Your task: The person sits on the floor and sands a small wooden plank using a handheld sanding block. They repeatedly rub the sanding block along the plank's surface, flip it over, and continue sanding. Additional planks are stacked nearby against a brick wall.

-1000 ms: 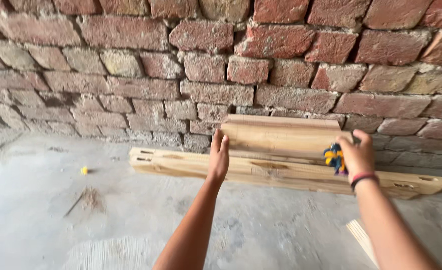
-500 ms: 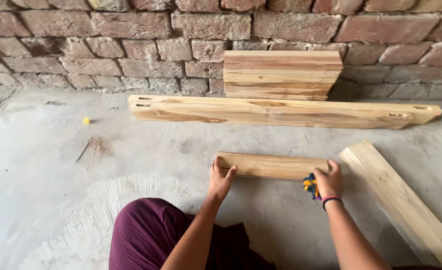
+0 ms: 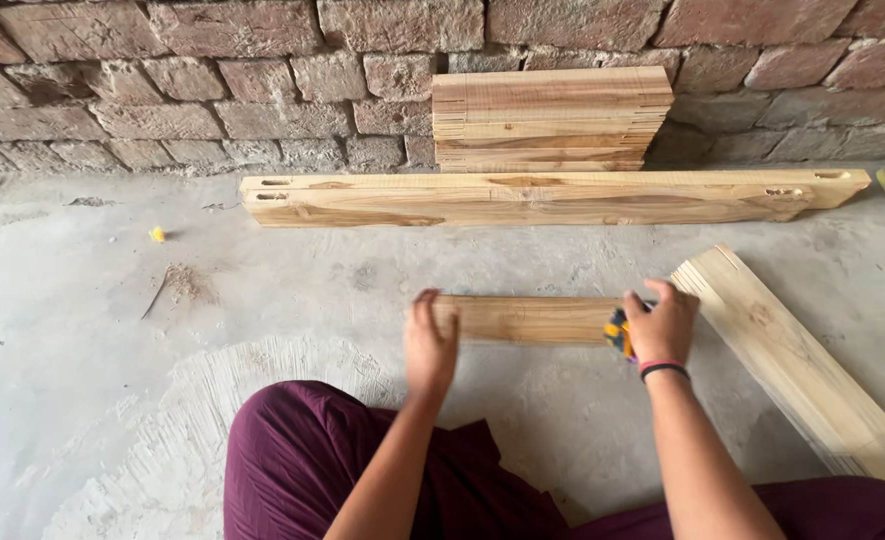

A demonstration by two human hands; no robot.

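Observation:
A short wooden board [image 3: 532, 319] lies flat on the concrete floor in front of my knees. My left hand [image 3: 430, 345] grips its left end, fingers curled over the edge. My right hand [image 3: 662, 324] covers the board's right end and also holds a small yellow, blue and black object [image 3: 617, 334], partly hidden under the fingers. A pink and a black band sit on that wrist.
A long wooden beam [image 3: 552, 196] with slots near its ends lies along the brick wall [image 3: 212, 70]. A stack of short boards [image 3: 550, 118] leans behind it. Stacked planks [image 3: 802, 365] lie slanted at right. A small yellow bit [image 3: 157, 234] and sawdust lie at left.
Both hands pulled a short board from the stack by the wall down to the floor near my knees. In the last half second it hardly moved.

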